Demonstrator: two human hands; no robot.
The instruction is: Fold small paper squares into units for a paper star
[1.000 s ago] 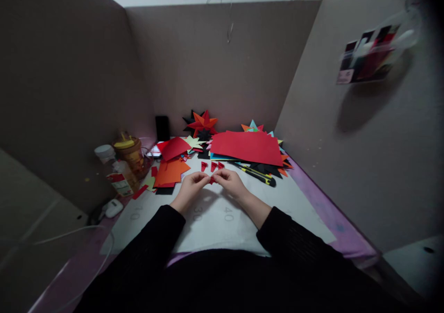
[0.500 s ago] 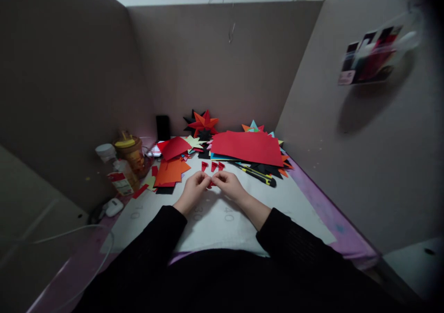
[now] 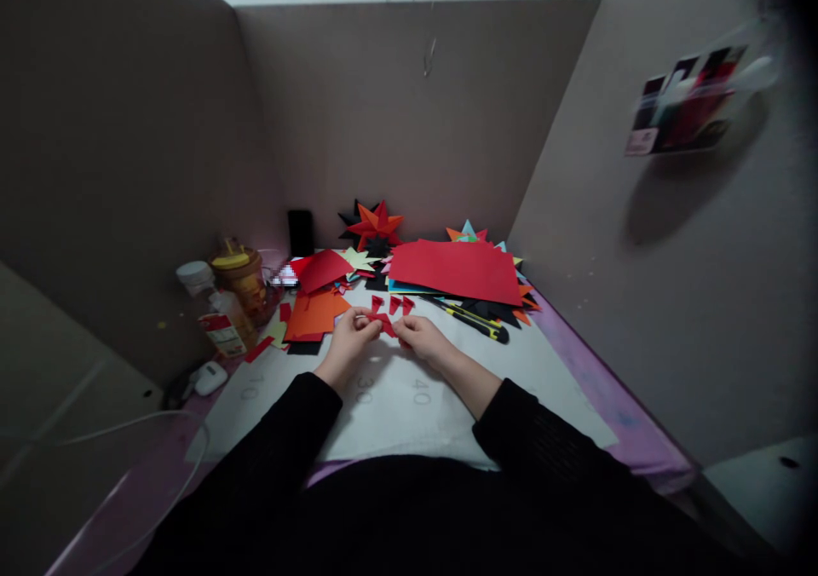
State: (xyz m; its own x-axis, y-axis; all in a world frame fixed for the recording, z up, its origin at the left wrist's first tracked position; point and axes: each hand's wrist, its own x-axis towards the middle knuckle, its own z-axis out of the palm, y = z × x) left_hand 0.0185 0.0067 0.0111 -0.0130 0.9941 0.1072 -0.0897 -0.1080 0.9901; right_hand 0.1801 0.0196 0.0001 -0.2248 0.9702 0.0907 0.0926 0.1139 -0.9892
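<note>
My left hand point(image 3: 348, 342) and my right hand point(image 3: 418, 337) meet over the white mat point(image 3: 409, 397), fingers pinched on a small folded red paper piece point(image 3: 383, 322) held between them. Just beyond the fingertips lie three small red folded pieces point(image 3: 391, 304) in a row on the mat. Black sleeves cover both forearms.
A large red sheet point(image 3: 455, 271) tops a stack of coloured paper at the back right, with a yellow-black utility knife point(image 3: 476, 320) in front. Orange sheets point(image 3: 313, 314) lie left; a red-orange paper star point(image 3: 377, 222) stands behind. Bottles point(image 3: 223, 303) crowd the left corner. Cardboard walls enclose the desk.
Both hands have shifted slightly away from me toward the row of red pieces; the red piece between my fingers now shows more, spread out between the hands.
</note>
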